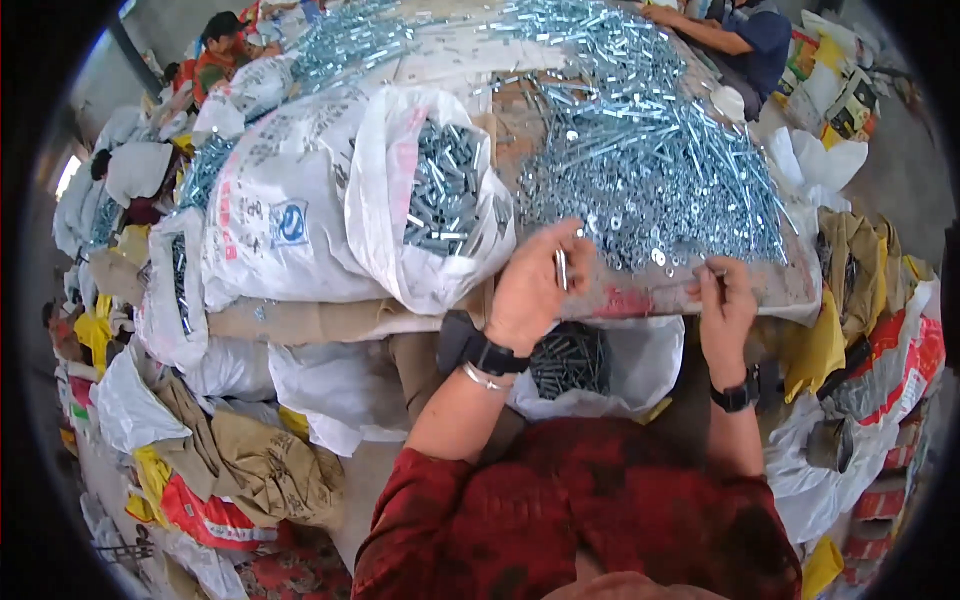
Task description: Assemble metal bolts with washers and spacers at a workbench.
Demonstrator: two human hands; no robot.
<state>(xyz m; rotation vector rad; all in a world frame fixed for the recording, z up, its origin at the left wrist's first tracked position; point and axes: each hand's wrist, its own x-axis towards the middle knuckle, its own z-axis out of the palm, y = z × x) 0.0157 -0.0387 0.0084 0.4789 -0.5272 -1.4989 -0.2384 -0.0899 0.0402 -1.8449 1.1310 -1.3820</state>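
Observation:
My left hand (537,278) is closed on a short, shiny metal rod-like piece (562,269), held upright over the near edge of the table. Whether it is a bolt or a sleeve I cannot tell. My right hand (727,300) is at the table's near right edge, with thumb and fingers pinched together. Whatever lies between those fingertips is too small to make out. In front of both hands spreads a large heap of loose bolts (640,130), with washers (655,252) and nuts mixed in along its near side.
Left of the heap, a white woven sack (290,200) lies open, full of metal sleeves (440,190). Below the table edge hangs a white bag (645,365) of dark metal pieces (570,362). Two people (745,45) sit at the far sides. Sacks (270,465) crowd the floor.

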